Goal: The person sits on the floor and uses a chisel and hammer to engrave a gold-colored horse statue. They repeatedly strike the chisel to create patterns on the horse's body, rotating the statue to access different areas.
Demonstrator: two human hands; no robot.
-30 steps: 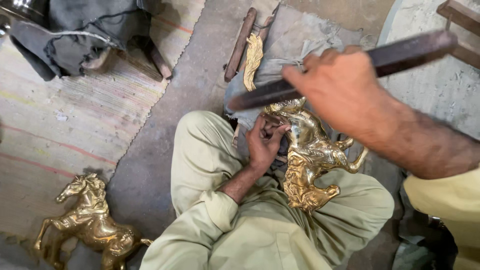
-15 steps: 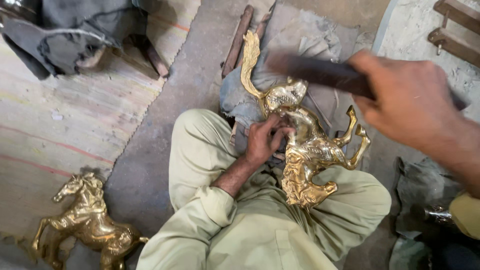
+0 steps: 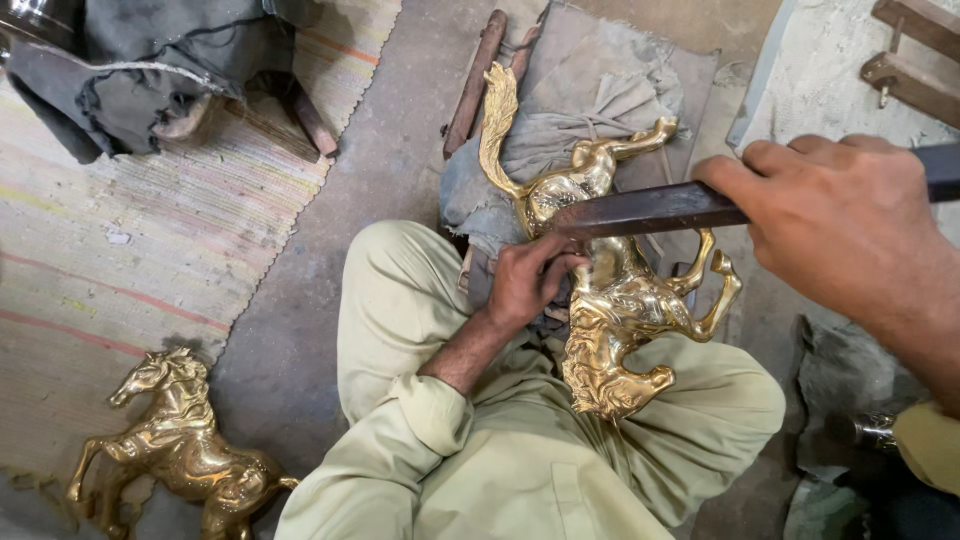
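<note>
A shiny brass horse figure (image 3: 615,300) lies across my lap, its tail pointing up toward a grey padded cloth. My left hand (image 3: 525,280) grips the horse's body from the left and holds it steady. My right hand (image 3: 850,225) is closed around a long dark metal file (image 3: 650,208). The file's tip rests on the horse's back, just above my left fingers.
A second brass horse (image 3: 175,450) stands on the striped mat (image 3: 120,250) at lower left. Grey cloth padding (image 3: 600,110) lies under the worked horse, with a wooden stick (image 3: 475,80) beside it. Dark rags (image 3: 130,80) sit at upper left. A wooden frame (image 3: 915,50) is at upper right.
The file and my right hand have drawn back to the right and lowered onto the horse's back. The horse has been turned slightly under my left hand.
</note>
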